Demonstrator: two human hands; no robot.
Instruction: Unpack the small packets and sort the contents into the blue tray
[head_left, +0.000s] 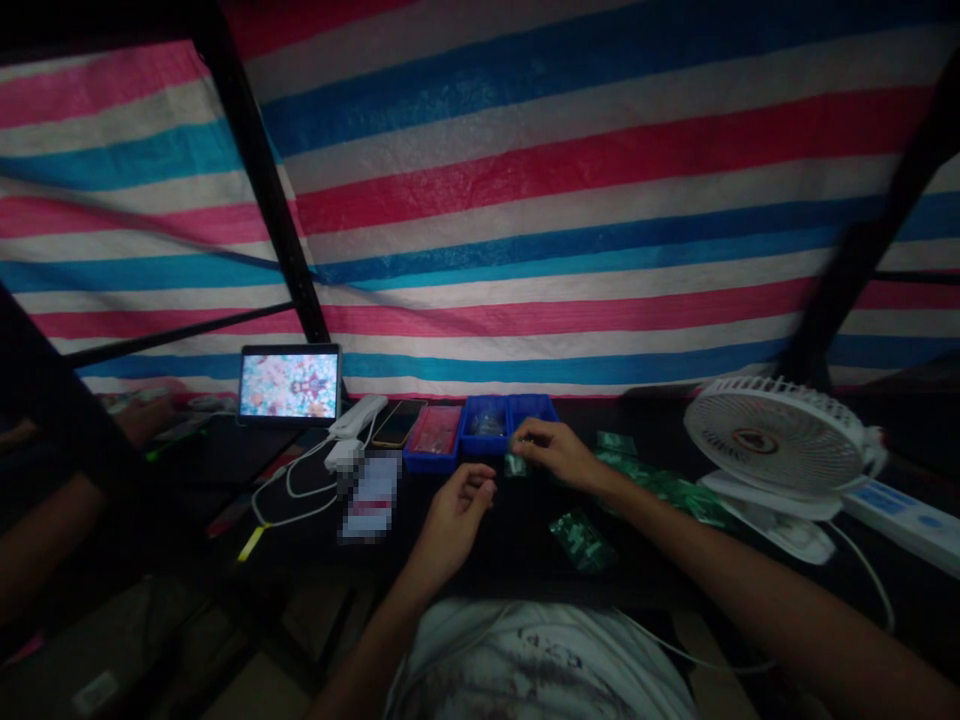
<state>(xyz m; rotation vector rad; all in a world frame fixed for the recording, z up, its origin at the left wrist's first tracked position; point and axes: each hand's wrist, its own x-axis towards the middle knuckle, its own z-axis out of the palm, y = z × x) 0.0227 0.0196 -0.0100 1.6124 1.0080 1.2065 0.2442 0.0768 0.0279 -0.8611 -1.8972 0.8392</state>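
Observation:
My right hand (551, 455) reaches over the dark table top (480, 560), its fingertips at the front of a blue divided tray (510, 422) and just above a small green packet (514, 464). The dim light hides whether the fingers pinch anything. My left hand (454, 520) hangs curled just in front of the tray, with nothing visible in it. A clear bag (488, 422) lies in the tray's left compartment. Further green printed packets (581, 540) lie to the right of my hands.
Left of the tray stand a red-filled blue tray (433, 435), a phone (397, 423), a white charger with cables (345, 456) and a tablet (289, 384). A white fan (776, 438) and power strip (904, 525) stand right. Another person's arm (45, 525) shows at far left.

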